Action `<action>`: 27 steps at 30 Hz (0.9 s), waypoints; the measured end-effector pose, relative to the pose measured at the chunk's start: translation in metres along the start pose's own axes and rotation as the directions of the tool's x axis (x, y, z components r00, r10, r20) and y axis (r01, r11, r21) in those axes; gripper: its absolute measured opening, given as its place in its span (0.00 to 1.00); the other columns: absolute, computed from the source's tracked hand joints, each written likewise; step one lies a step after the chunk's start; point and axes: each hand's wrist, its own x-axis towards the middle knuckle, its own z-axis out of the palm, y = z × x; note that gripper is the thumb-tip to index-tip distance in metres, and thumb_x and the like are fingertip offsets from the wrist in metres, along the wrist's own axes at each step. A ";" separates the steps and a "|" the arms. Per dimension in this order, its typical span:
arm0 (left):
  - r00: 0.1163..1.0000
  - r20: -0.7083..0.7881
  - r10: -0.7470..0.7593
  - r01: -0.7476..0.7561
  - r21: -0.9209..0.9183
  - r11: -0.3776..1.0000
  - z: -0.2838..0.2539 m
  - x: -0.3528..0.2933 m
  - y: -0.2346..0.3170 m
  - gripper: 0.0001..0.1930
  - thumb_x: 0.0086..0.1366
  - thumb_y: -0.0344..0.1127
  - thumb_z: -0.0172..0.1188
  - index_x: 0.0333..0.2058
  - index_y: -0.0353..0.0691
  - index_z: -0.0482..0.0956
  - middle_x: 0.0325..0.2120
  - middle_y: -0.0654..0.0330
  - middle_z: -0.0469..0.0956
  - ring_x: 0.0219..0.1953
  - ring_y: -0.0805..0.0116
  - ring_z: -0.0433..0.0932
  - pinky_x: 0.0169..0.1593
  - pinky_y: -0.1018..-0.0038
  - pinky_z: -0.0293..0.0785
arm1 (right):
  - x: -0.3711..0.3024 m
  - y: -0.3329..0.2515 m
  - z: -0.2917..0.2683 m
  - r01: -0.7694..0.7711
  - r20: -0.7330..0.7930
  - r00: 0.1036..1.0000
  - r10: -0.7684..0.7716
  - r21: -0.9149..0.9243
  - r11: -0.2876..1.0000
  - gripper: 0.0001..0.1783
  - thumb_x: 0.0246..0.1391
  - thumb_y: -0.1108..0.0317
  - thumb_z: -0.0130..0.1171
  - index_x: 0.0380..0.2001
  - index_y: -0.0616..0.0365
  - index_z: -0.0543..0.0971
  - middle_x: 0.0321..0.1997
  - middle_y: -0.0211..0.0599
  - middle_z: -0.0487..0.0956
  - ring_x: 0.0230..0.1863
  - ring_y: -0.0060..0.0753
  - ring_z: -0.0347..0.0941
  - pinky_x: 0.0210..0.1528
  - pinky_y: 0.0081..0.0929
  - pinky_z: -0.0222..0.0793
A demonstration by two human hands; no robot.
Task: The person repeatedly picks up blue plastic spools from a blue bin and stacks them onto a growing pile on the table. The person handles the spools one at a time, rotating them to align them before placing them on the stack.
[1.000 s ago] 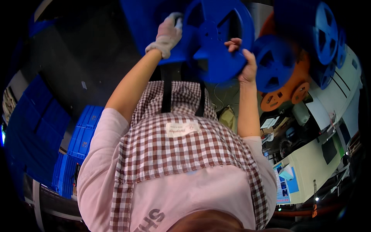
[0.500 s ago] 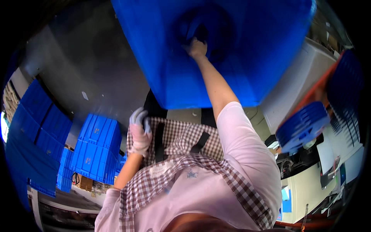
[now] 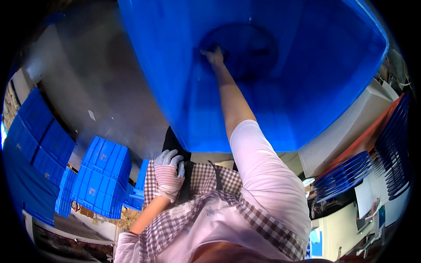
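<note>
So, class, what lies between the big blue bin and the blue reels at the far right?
The head view shows a pale panel, then an orange part, between the big blue bin and the blue reels.

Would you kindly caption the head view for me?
Bare right hand at a reel inside a bin; gloved left hand by apron.

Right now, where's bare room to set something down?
Dark floor, between the big blue bin and stacked crates, is bare but for small scraps. Crowded: the bin's bottom, with the right hand at a reel, and the far right, with blue reels.
</note>
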 end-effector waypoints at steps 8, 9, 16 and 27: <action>0.998 0.056 0.034 -0.033 -0.023 0.999 0.050 0.024 -0.049 0.05 0.58 0.31 0.61 0.34 0.41 0.81 0.40 0.54 0.81 0.48 0.48 0.75 0.54 0.57 0.70 | -0.114 -0.049 -0.058 -0.129 0.010 0.991 0.132 -0.154 0.980 0.45 0.37 0.40 0.76 0.45 0.70 0.74 0.45 0.57 0.80 0.48 0.49 0.77 0.50 0.38 0.72; 0.997 0.074 0.027 -0.027 -0.009 1.000 0.054 0.028 -0.058 0.05 0.58 0.33 0.62 0.34 0.41 0.81 0.40 0.55 0.81 0.48 0.49 0.75 0.54 0.57 0.70 | -0.118 -0.020 -0.072 0.008 -0.043 0.999 -0.009 -0.021 1.000 0.42 0.37 0.42 0.75 0.45 0.68 0.75 0.45 0.56 0.81 0.48 0.52 0.77 0.51 0.39 0.72; 0.992 0.122 0.005 -0.016 0.087 0.996 0.084 0.054 -0.094 0.06 0.59 0.37 0.62 0.34 0.44 0.80 0.40 0.58 0.80 0.47 0.52 0.75 0.52 0.58 0.71 | -0.144 0.035 -0.248 -0.131 -0.049 0.991 0.128 -0.052 0.990 0.19 0.43 0.65 0.67 0.41 0.59 0.82 0.37 0.48 0.84 0.39 0.50 0.82 0.43 0.40 0.75; 0.977 0.208 0.052 -0.087 0.162 0.983 0.090 0.056 -0.120 0.08 0.61 0.38 0.60 0.37 0.44 0.82 0.48 0.56 0.79 0.55 0.50 0.72 0.58 0.57 0.68 | -0.063 0.049 -0.262 -0.149 0.009 0.985 0.172 -0.463 0.874 0.23 0.55 0.62 0.59 0.55 0.50 0.76 0.59 0.52 0.75 0.61 0.56 0.70 0.63 0.42 0.66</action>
